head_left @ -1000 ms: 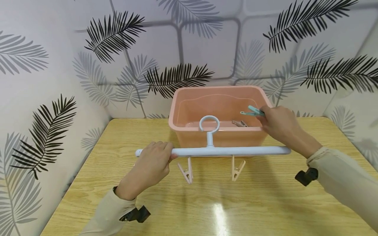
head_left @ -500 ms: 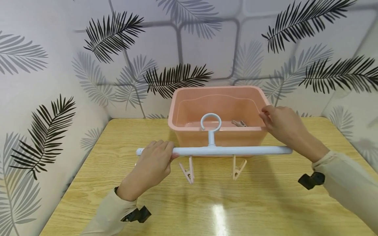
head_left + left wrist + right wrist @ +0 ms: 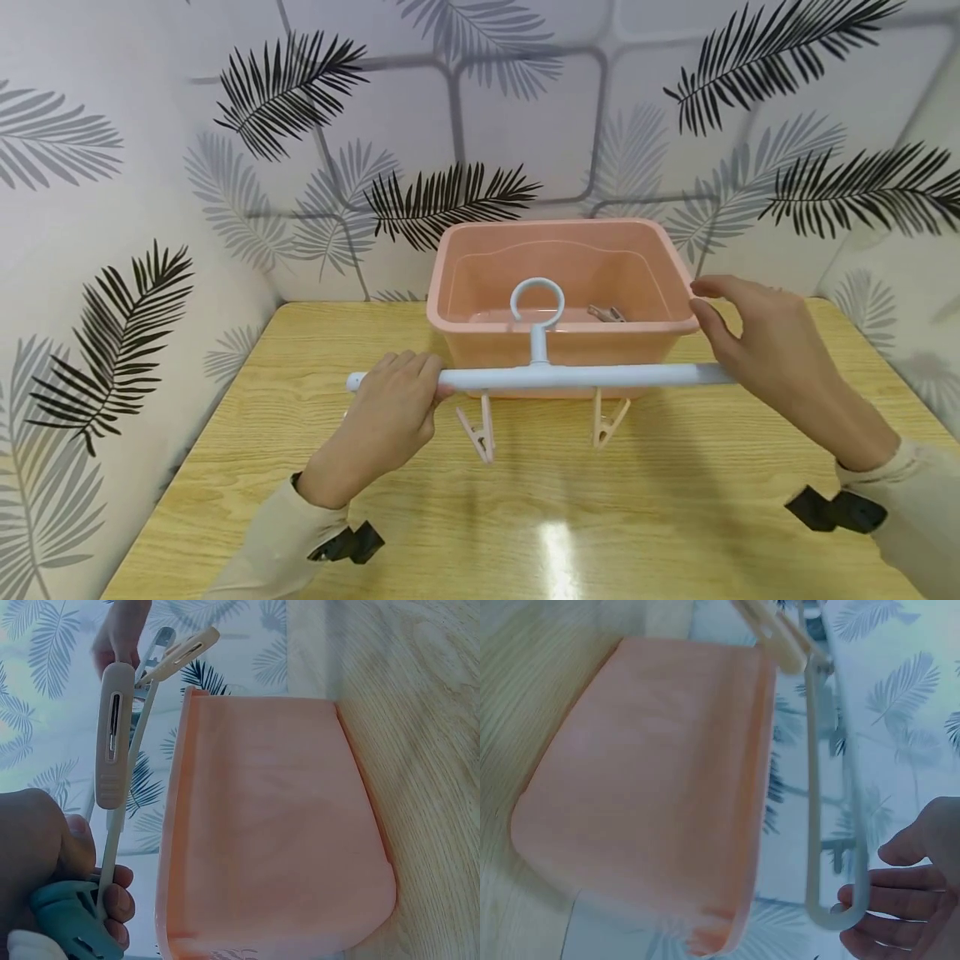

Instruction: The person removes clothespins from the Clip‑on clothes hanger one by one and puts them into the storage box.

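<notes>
My left hand (image 3: 393, 404) grips a pale blue clothes hanger (image 3: 622, 377) near its left end, in front of a pink basin. A pinkish clothespin (image 3: 484, 429) and a cream clothespin (image 3: 602, 421) hang under its bar. In the left wrist view, a teal clothespin (image 3: 75, 919) is by the left hand's fingers. My right hand (image 3: 776, 346) is at the hanger's right end, thumb and fingers apart and nothing between them. The right wrist view shows its fingertips (image 3: 847, 894) at the hanger's rounded end; whether they touch it is unclear.
The pink basin (image 3: 558, 352) stands at the back of the wooden table (image 3: 420, 517), close to the leaf-patterned wall (image 3: 540, 142). Small greyish clothespins (image 3: 606, 314) lie inside it. The hanger's hook (image 3: 537, 302) sticks up before the basin's front rim.
A second ago my right hand held a light blue clothespin over the basin; that clothespin no longer shows. The right hand has moved right and toward me and spread. My left hand has stayed put.
</notes>
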A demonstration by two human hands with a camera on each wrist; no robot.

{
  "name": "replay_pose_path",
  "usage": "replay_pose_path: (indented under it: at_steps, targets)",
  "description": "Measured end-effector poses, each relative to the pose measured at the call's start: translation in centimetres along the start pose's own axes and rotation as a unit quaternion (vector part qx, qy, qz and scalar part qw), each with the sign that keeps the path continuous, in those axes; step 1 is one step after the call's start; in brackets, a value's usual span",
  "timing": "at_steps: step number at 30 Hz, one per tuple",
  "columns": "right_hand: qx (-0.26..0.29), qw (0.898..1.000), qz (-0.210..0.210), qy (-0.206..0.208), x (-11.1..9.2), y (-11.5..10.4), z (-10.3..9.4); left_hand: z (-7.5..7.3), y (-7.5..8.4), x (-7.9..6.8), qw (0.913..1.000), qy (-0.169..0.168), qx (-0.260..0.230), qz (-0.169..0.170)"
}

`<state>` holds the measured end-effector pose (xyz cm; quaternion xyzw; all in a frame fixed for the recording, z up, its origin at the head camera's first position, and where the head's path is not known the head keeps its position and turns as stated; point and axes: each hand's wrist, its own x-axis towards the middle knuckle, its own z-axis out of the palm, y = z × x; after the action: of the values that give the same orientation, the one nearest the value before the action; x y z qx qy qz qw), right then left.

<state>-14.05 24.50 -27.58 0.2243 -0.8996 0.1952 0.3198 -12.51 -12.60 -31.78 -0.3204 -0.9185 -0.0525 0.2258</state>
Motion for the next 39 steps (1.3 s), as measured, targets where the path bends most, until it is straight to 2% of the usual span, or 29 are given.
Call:
replay_pose_path:
  at_steps: [4,7,11,15,18,22,24,28,32,35,39]
  targets:
    - [0.028,0.996,-0.047,0.067,-1.0,-1.1,-0.7,0.0,0.1,0.1,0.9999,0.011,0.002,0.0]
    - [0.075,0.989,-0.079,0.097,-1.8,-2.1,-1.2,0.0,0.1,0.2,0.9999,0.016,0.005,-0.001]
    - [0.171,0.977,-0.092,0.087,-3.2,-3.6,-1.4,0.0,0.1,0.5,0.9997,0.025,0.007,0.003]
    - [0.247,0.965,-0.072,0.053,-5.3,-4.9,-0.7,-0.1,0.1,0.8,0.9994,0.035,0.003,0.006]
    - [0.269,0.962,-0.038,0.024,-7.0,-5.3,0.1,-0.2,0.1,1.0,0.9993,0.037,0.0,0.008]
    - [0.278,0.96,0.041,-0.011,-8.4,-5.5,1.4,-0.2,0.1,1.1,0.9992,0.039,0.0,0.011]
    - [0.287,0.954,0.085,-0.019,-8.8,-5.6,2.2,-0.3,0.1,1.2,0.9991,0.04,-0.002,0.011]
    - [0.319,0.932,0.165,-0.036,-9.1,-5.9,3.7,-0.4,0.2,1.3,0.9991,0.04,-0.007,0.012]
    - [0.362,0.902,0.224,-0.065,-8.9,-6.2,4.8,-0.5,0.3,1.4,0.999,0.043,-0.006,0.014]
    - [0.399,0.876,0.257,-0.086,-8.8,-6.4,5.3,-0.5,0.4,1.4,0.9989,0.045,-0.003,0.015]
    - [0.442,0.85,0.269,-0.102,-8.8,-6.7,5.7,-0.6,0.5,1.4,0.9989,0.044,-0.003,0.015]
